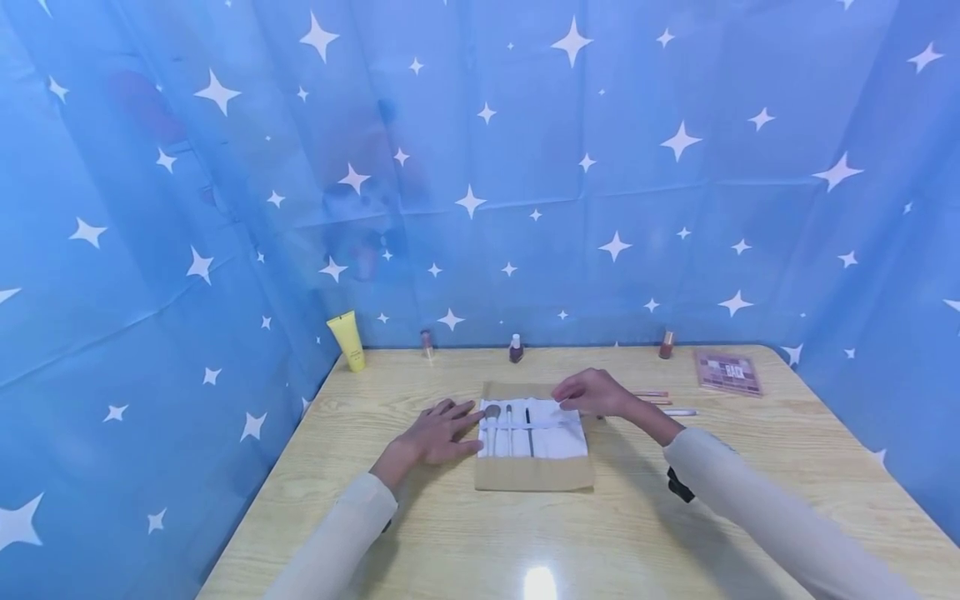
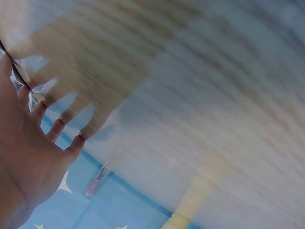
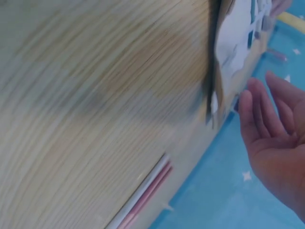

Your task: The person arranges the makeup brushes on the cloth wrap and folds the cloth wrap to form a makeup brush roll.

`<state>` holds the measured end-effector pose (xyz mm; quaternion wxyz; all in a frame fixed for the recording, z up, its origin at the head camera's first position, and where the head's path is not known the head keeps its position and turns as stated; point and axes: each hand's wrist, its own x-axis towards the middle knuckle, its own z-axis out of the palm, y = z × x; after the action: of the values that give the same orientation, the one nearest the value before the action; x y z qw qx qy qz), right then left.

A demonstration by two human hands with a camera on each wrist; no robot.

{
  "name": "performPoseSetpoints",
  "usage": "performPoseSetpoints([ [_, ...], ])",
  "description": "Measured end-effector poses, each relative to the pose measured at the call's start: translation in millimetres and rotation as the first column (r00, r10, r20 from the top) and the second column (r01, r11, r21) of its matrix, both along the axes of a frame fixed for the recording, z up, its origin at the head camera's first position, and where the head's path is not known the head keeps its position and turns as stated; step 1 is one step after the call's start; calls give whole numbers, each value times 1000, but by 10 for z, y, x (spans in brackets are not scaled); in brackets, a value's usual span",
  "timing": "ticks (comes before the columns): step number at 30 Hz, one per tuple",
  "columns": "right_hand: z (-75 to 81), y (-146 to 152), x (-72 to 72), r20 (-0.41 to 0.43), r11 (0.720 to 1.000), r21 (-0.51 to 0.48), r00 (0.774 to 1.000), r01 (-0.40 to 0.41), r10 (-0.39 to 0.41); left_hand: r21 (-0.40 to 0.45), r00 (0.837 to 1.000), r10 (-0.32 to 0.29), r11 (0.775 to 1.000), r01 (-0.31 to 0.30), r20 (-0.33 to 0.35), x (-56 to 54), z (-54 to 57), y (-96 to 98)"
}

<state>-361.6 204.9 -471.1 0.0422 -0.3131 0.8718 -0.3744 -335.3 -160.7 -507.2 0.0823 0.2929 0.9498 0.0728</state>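
Observation:
A beige fabric brush roll (image 1: 534, 475) lies unfolded on the table, white inside. Tucked under its strap are a large fluffy makeup brush (image 1: 492, 413), a smaller brush (image 1: 509, 418) and a thin dark brush (image 1: 528, 425). At the roll's left edge rests my left hand (image 1: 442, 432), fingers spread; the left wrist view shows the same hand (image 2: 28, 152) from behind. Over the roll's upper right corner hovers my right hand (image 1: 594, 393). In the right wrist view this hand (image 3: 276, 124) has loosely bent fingers, and nothing shows between them.
Right of the roll lie pink-handled brushes (image 1: 651, 393) and a white-handled one (image 1: 680, 412). Along the back stand a yellow tube (image 1: 347, 342), a lip gloss (image 1: 427, 343), a dark nail polish bottle (image 1: 516, 350) and a reddish bottle (image 1: 667, 345). A palette (image 1: 727, 372) lies back right.

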Motion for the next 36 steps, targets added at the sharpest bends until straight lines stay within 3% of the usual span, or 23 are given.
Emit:
performPoseSetpoints([
  [21, 131, 856, 116, -24, 999, -14, 999, 43, -43, 5, 1000, 2, 1000, -2, -5, 7, -27, -13],
  [27, 110, 1147, 143, -25, 993, 19, 993, 120, -119, 3, 1000, 3, 1000, -3, -3, 8, -41, -18],
  [32, 46, 1432, 160, -3, 990, 6, 991, 137, -137, 6, 1000, 0, 1000, 0, -5, 2, -36, -30],
  [36, -18, 1646, 190, -45, 987, 38, 987, 157, -156, 9, 1000, -7, 1000, 7, -4, 0, -23, -28],
])
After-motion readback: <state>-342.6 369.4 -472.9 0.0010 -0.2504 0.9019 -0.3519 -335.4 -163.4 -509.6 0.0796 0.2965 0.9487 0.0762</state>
